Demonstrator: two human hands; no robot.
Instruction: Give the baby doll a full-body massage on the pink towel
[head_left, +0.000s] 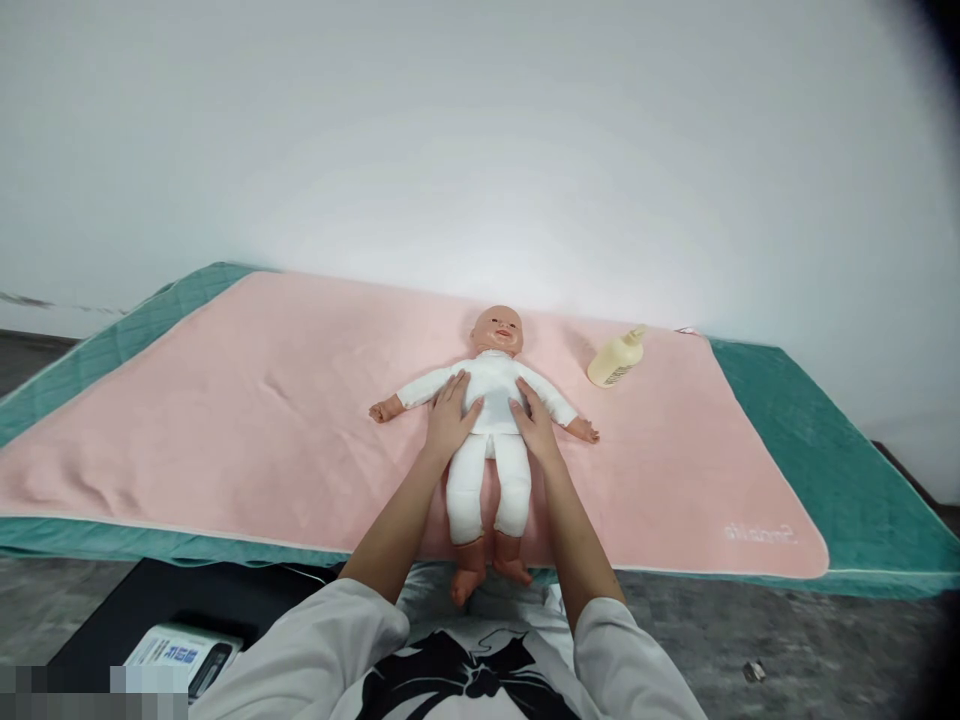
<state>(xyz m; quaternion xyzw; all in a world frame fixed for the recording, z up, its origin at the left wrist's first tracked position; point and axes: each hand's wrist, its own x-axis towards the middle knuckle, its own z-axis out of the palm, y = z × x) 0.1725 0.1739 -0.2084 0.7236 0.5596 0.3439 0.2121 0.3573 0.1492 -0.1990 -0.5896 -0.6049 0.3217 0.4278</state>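
A baby doll [496,385] with a bald head and a white cloth body lies face up on a pink blanket [300,400], its arms spread and its feet over the near edge. My left hand [451,412] rests on the left side of the doll's torso, fingers apart. On the right side of the torso lies my right hand [534,418], its fingers also stretched out. Both hands touch the white shirt and grip nothing. A pale yellow pump bottle [616,358] lies on its side to the right of the doll's head.
The blanket covers most of a green quilted bed [817,450] against a white wall. Below the near edge at left is a black surface [112,610] with a white boxy item [176,650]. A small object [754,671] is on the grey floor at right.
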